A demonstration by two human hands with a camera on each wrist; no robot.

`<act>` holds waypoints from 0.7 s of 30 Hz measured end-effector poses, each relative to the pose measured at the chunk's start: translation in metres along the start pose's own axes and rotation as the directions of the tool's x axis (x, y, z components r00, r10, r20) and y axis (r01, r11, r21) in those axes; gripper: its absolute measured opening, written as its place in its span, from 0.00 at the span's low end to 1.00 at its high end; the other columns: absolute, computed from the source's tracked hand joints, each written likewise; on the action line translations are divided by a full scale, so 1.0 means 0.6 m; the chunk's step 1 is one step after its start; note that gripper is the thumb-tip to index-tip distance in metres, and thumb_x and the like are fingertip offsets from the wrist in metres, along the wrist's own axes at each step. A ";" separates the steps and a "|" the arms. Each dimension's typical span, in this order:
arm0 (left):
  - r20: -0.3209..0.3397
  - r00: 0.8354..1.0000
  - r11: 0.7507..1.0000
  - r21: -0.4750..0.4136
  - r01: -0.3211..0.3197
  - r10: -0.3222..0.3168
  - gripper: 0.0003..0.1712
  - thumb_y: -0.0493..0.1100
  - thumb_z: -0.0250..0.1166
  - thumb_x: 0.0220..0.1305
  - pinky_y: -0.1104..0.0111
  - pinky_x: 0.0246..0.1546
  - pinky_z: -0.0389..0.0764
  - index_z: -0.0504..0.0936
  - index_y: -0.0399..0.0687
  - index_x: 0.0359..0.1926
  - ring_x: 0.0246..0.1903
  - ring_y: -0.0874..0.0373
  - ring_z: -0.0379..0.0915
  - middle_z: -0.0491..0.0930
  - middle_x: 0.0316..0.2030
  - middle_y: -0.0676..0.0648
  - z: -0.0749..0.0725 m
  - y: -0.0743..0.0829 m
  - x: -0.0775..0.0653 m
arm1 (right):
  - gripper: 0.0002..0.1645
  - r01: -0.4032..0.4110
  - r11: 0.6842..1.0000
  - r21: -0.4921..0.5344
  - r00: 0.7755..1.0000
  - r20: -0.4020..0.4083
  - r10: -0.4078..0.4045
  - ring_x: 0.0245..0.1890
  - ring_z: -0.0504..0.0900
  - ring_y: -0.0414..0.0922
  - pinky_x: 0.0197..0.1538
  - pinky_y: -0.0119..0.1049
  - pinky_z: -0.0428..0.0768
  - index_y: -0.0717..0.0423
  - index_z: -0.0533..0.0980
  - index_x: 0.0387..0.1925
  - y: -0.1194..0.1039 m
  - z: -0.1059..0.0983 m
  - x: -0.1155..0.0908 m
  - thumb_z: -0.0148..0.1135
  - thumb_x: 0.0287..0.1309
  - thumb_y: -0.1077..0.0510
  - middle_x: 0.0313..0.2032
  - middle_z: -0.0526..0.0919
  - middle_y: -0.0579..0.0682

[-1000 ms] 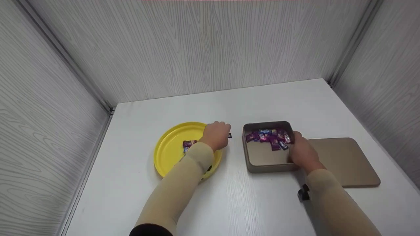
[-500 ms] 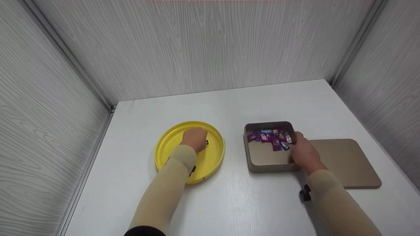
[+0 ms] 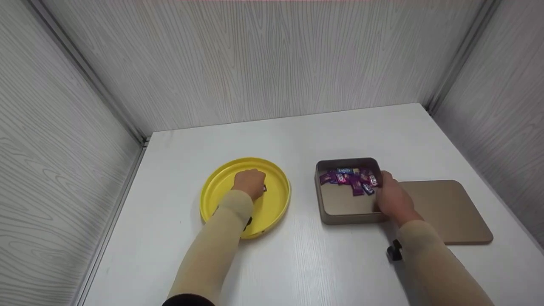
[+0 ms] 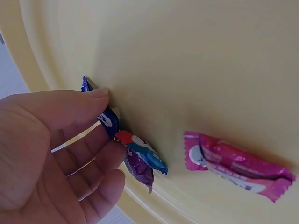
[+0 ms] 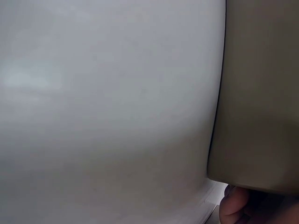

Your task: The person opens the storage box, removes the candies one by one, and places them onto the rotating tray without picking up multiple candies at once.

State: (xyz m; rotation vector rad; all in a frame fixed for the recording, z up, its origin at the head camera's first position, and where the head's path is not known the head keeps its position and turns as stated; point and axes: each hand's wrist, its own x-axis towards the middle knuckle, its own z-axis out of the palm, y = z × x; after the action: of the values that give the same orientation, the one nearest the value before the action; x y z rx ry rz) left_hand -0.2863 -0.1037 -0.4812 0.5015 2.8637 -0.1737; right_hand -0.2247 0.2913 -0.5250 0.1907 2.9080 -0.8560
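In the left wrist view my left hand (image 4: 60,149) pinches a dark blue wrapped candy (image 4: 109,120) between thumb and fingers, low over the yellow plate (image 3: 274,204). Against its fingertips lie a teal-and-red candy (image 4: 147,151) and a purple candy (image 4: 139,170). Apart from them a pink candy (image 4: 238,165) rests on the plate. My right hand (image 3: 395,197) grips the right wall of a square bronze-coloured tin (image 3: 350,219), its fingers mostly hidden. Several purple and blue wrapped candies (image 3: 357,187) are heaped toward the back of the tin.
The tin's flat lid (image 3: 450,212) lies on the white table (image 3: 297,263) to the right, partly behind the right forearm. Wood-grained panels (image 3: 272,63) close off the back and both sides.
My left hand has moved left from the plate's right edge to its middle and come down slightly, a wrapper tip showing beside it. The right hand and tin have stayed put.
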 end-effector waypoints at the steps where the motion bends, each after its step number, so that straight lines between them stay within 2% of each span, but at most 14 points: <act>1: -0.002 1.000 1.000 0.001 0.001 -0.001 0.08 0.41 0.59 0.74 0.63 0.25 0.71 0.81 0.45 0.37 0.22 0.58 0.62 0.73 0.23 0.50 0.001 0.000 0.000 | 0.37 0.001 1.000 0.001 1.000 -0.002 -0.001 0.65 0.67 0.69 0.63 0.66 0.66 0.66 0.49 0.76 0.000 0.000 0.000 0.38 0.66 0.63 0.66 0.66 0.73; 9: -0.035 0.999 0.999 -0.032 -0.022 0.021 0.09 0.38 0.57 0.73 0.63 0.24 0.67 0.78 0.44 0.33 0.23 0.56 0.61 0.70 0.23 0.49 -0.006 0.005 0.000 | 0.37 0.003 1.000 -0.004 1.000 0.002 -0.003 0.65 0.67 0.69 0.63 0.67 0.65 0.67 0.49 0.76 0.002 0.000 0.002 0.38 0.67 0.63 0.65 0.66 0.74; 13: -0.042 0.998 0.997 -0.057 -0.051 0.049 0.08 0.35 0.54 0.73 0.63 0.26 0.67 0.76 0.44 0.34 0.25 0.55 0.61 0.69 0.25 0.49 -0.015 0.013 0.005 | 0.37 0.006 1.000 0.004 1.000 0.001 -0.006 0.65 0.66 0.69 0.63 0.67 0.65 0.67 0.49 0.76 0.002 -0.001 0.001 0.39 0.67 0.63 0.66 0.66 0.74; 17: -0.063 0.993 0.991 -0.087 -0.106 0.101 0.06 0.34 0.53 0.70 0.63 0.27 0.68 0.77 0.42 0.38 0.27 0.54 0.62 0.69 0.27 0.48 -0.028 0.029 0.014 | 0.36 0.026 1.000 -0.002 1.000 -0.014 -0.026 0.64 0.68 0.70 0.62 0.67 0.67 0.68 0.50 0.75 0.003 0.000 0.000 0.40 0.68 0.63 0.64 0.67 0.74; 21: -0.095 0.983 0.983 -0.087 -0.164 0.156 0.09 0.38 0.55 0.70 0.62 0.34 0.76 0.81 0.43 0.46 0.32 0.53 0.70 0.76 0.34 0.46 -0.045 0.056 0.024 | 0.36 0.039 0.999 0.000 0.999 -0.029 -0.039 0.63 0.69 0.69 0.61 0.67 0.68 0.67 0.51 0.75 0.003 0.002 0.000 0.41 0.67 0.63 0.64 0.68 0.74</act>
State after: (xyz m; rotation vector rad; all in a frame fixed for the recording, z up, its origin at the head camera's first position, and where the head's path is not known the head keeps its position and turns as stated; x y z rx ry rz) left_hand -0.2931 -0.0634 -0.4611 0.7343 2.8818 0.0118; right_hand -0.2244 0.2924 -0.5270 0.1483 2.9474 -0.8669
